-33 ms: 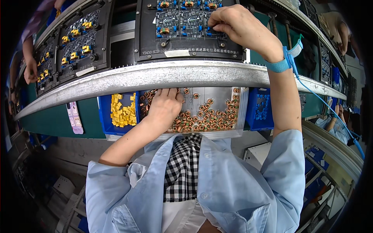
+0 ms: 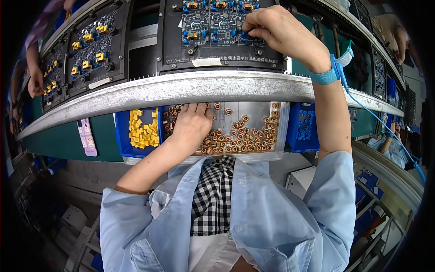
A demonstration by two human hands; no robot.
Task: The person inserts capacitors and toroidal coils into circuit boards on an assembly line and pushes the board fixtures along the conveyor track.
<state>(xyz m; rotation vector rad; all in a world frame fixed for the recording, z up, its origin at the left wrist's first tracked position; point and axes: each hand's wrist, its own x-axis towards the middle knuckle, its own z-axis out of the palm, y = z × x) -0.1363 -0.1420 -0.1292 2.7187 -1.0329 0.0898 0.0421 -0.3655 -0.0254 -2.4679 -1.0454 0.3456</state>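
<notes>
My left hand [image 2: 192, 126] lies in a clear tray [image 2: 280, 152] of copper-wound toroid coils [image 2: 244, 141]. Its fingers stretch forward among the coils to the rail's edge, holding nothing that I can see. My right hand [image 2: 278, 32], with a blue wrist strap [image 2: 327, 76], is over the right side of a black fixture [image 2: 176, 59] that bears several small circuit boards [image 2: 222, 22]. Thumb and forefinger are pinched beside small blue components [image 2: 234, 34]; whatever they hold is hidden. Some boards carry a coil [image 2: 192, 36], while the bottom middle one shows none.
A metal rail [image 2: 195, 88] runs between fixture and tray. Blue bins of yellow parts [image 2: 144, 129] and blue parts [image 2: 306, 127] flank the tray. At left, another fixture [image 2: 97, 50] has boards with yellow parts; a co-worker's hand [image 2: 35, 83] is beyond. A blue cord [image 2: 376, 119] trails from my strap.
</notes>
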